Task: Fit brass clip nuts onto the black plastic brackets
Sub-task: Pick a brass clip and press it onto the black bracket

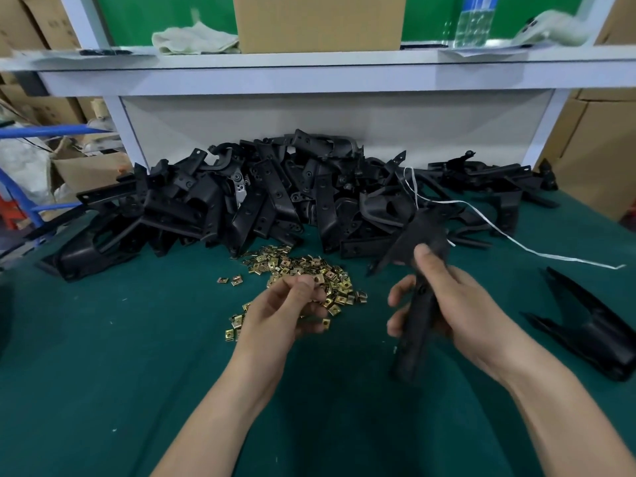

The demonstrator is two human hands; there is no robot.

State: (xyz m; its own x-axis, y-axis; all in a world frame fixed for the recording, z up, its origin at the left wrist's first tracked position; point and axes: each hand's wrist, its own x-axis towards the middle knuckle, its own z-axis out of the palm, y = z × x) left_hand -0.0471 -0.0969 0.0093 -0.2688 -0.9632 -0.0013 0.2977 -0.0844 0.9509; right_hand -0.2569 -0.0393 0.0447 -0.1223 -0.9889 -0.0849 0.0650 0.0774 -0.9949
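While right hand (461, 304) clamps a prob. stiff, light black bracket (413, 339) mid-length above tabletop (137, 339), left hand (282, 304) curls over brass clip nuts (303, 263) pile, grip unclear. Nuts small, likely slippery: pinch by edges.

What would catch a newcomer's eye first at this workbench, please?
A big heap of black brackets fills the back of the green table, under the white shelf. Just in front glints a scatter of brass clip nuts, with the left hand curled over it, while the right hand grips one bracket above the table.
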